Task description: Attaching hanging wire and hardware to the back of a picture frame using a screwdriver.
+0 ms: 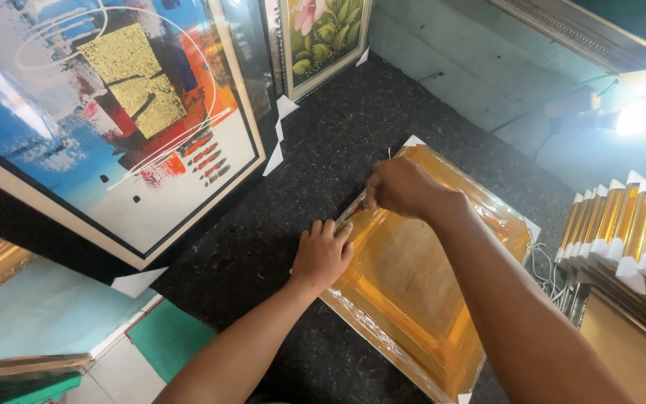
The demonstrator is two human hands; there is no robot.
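Observation:
A framed panel wrapped in yellowish clear plastic film [413, 284] lies flat on a dark felt-covered surface [263, 247], white corner guards at its corners. My left hand [321, 256] rests palm down on the frame's left edge, pressing the film. Just above it, my right hand [401, 187] is closed around a thin tool with a red and silver body, its tip at the same frame edge. What kind of tool it is I cannot tell.
A large abstract painting in a black frame [114, 112] leans at the left, a flower picture [323, 37] behind it. A stack of gold and silver frames with white corner guards [622, 232] stands at the right. A bright lamp [637, 116] shines at the upper right.

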